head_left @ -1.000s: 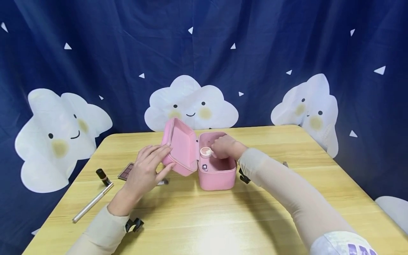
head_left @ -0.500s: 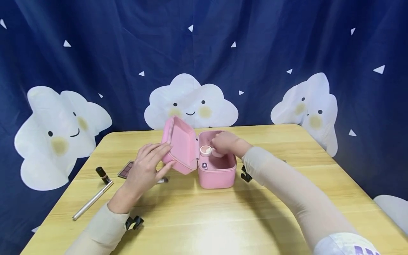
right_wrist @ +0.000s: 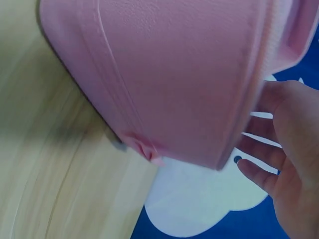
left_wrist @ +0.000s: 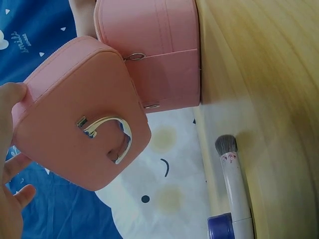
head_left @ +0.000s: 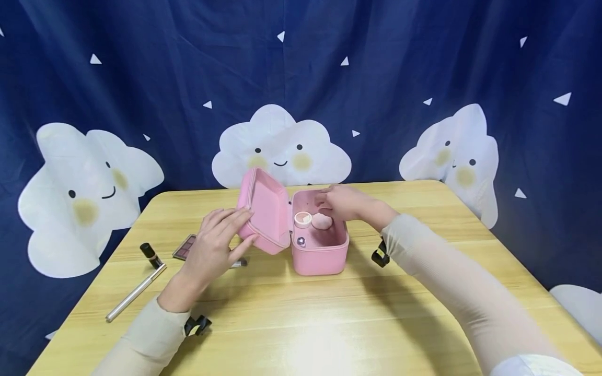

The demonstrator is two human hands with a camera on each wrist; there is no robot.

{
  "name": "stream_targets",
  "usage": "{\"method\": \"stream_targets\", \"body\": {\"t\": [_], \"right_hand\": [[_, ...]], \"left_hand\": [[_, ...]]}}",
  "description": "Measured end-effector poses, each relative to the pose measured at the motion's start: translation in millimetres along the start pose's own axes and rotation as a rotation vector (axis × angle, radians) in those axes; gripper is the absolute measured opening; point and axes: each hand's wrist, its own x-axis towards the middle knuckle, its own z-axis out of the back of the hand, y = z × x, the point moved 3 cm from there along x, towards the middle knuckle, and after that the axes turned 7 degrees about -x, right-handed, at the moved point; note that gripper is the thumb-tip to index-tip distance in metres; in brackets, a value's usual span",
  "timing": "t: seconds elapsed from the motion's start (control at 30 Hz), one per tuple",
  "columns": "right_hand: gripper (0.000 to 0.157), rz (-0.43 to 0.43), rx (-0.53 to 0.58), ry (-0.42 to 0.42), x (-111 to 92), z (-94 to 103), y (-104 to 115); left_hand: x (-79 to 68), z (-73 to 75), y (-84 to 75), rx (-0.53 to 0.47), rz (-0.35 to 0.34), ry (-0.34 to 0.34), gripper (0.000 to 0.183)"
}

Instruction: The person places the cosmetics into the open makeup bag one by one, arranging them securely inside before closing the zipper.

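Observation:
A pink cosmetic case (head_left: 320, 262) stands on the table with its lid (head_left: 266, 209) swung out to the left. My left hand (head_left: 212, 253) holds the lid by its outer edge, and the left wrist view shows the lid's gold handle (left_wrist: 124, 137). Over the back right rim of the case hovers my right hand (head_left: 347, 202), fingers loosely bent with nothing between them. Inside the case lie a pale pink puff (head_left: 322, 221), a round compact (head_left: 303, 219) and a small shiny-topped item (head_left: 301, 241).
Left of the case lie a makeup brush (left_wrist: 234, 186), partly hidden by my left hand, an eyeshadow palette (head_left: 183, 247), a black-capped lipstick tube (head_left: 150, 255) and a slim silver tube (head_left: 136, 292). A blue-purple item (left_wrist: 221, 226) sits beside the brush. A cloud-print curtain (head_left: 400, 78) hangs behind the table.
My right hand has let go of the puff inside the case and drawn up and to the right. The left hand keeps its hold on the lid.

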Motion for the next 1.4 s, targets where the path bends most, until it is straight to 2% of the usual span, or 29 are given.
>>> {"method": "stream_targets", "body": {"t": [0.23, 0.47, 0.9, 1.13, 1.4], "right_hand": [[0.030, 0.000, 0.027, -0.108, -26.4, 10.2, -6.9], [0.035, -0.042, 0.031, -0.174, -56.1, 17.8, -15.2], [0.036, -0.137, 0.031, -0.203, -109.8, 21.4, -32.6], [0.035, -0.198, 0.010, -0.184, -142.3, 13.1, -38.4], [0.031, -0.316, 0.031, -0.150, -182.3, -1.9, -47.1]], "left_hand": [[-0.2, 0.4, -0.4, 0.005, 0.002, 0.002, 0.049], [0.1, 0.4, -0.9, 0.004, -0.002, 0.000, 0.049], [-0.5, 2.0, -1.2, 0.004, 0.008, 0.003, 0.050], [-0.6, 1.9, -1.4, 0.004, 0.007, 0.005, 0.050], [1.0, 0.1, -1.3, -0.004, 0.006, 0.003, 0.049]]}}
